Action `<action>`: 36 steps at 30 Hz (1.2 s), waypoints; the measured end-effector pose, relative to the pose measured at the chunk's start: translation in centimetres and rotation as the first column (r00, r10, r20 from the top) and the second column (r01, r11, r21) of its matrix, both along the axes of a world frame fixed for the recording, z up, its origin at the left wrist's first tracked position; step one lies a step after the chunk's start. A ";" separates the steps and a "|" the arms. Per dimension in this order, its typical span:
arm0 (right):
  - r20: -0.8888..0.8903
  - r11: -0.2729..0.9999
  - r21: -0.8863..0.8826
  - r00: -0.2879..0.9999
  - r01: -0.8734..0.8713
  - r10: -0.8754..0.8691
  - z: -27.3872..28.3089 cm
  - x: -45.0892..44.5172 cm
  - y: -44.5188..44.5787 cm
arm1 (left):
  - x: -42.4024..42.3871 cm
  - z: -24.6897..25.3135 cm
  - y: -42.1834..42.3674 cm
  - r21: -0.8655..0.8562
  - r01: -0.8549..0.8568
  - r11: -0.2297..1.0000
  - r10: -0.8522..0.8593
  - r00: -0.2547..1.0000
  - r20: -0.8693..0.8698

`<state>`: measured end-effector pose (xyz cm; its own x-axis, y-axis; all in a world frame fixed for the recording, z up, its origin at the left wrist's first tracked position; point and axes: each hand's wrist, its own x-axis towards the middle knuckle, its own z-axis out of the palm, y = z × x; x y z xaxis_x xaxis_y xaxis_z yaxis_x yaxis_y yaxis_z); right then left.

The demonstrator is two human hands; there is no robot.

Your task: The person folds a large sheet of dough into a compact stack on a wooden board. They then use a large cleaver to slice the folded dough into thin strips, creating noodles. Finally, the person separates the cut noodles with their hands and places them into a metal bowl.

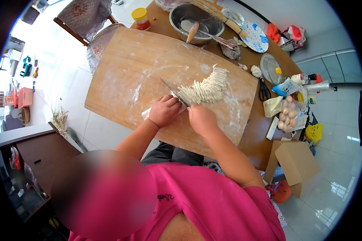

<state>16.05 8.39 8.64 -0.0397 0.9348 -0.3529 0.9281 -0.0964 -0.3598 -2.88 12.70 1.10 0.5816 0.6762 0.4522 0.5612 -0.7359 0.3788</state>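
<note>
My right hand [202, 119] grips a kitchen knife [168, 85], its thin blade slanting up and to the left across the folded dough. My left hand [165, 111] lies over the white folded dough [146, 114], fingers curled close beside the blade. Most of the dough under that hand is hidden. To the right of the knife, a curved row of cut noodles [209, 87] spreads over the large wooden board [123, 63]. Patches of flour mark the board. The knife's handle is hidden inside my right hand.
Behind the board stand a metal bowl [196, 38] and a yellow-lidded jar [141, 18]. Black-handled scissors [264, 89], a garlic bulb [255, 71] and a bag of eggs [287, 114] lie right of it. An open cardboard box [298, 162] sits at the table's right edge.
</note>
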 end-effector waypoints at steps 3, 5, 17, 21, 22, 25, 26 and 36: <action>-0.053 0.998 0.055 0.999 0.016 -0.013 -2.1 0.5 0.2 | -0.1 0.1 0.1 0.004 -0.003 1.000 0.003 1.000 -0.009; -0.104 0.990 0.109 0.991 0.093 -0.082 -2.5 1.2 -0.6 | -0.3 0.1 0.2 0.004 -0.007 1.000 0.007 1.000 -0.003; -0.015 0.997 0.055 0.998 -0.053 0.053 0.1 0.3 -0.8 | 0.0 -0.2 0.2 0.017 0.014 1.000 -0.015 1.000 0.025; -0.019 0.997 0.071 0.999 -0.040 0.042 -2.4 -0.6 0.4 | 0.1 0.2 0.2 0.032 0.013 0.999 -0.013 1.000 0.013; -0.061 0.995 0.101 0.998 0.002 0.004 -2.9 -0.4 0.4 | 0.0 0.0 0.2 0.036 0.006 0.999 -0.007 1.000 0.017; -0.156 0.985 0.150 0.986 0.089 -0.065 -2.9 0.9 -0.2 | -0.4 -0.2 0.0 -0.008 -0.005 1.000 0.005 0.999 0.034; -0.163 0.985 0.151 0.985 0.085 -0.060 -2.5 1.3 -0.6 | -0.6 -0.3 0.1 0.004 -0.009 1.000 0.009 0.999 0.033; 0.011 1.000 -0.011 1.000 -0.011 0.011 0.0 -0.8 0.0 | -0.2 0.2 0.3 0.027 0.016 1.000 -0.017 0.999 0.040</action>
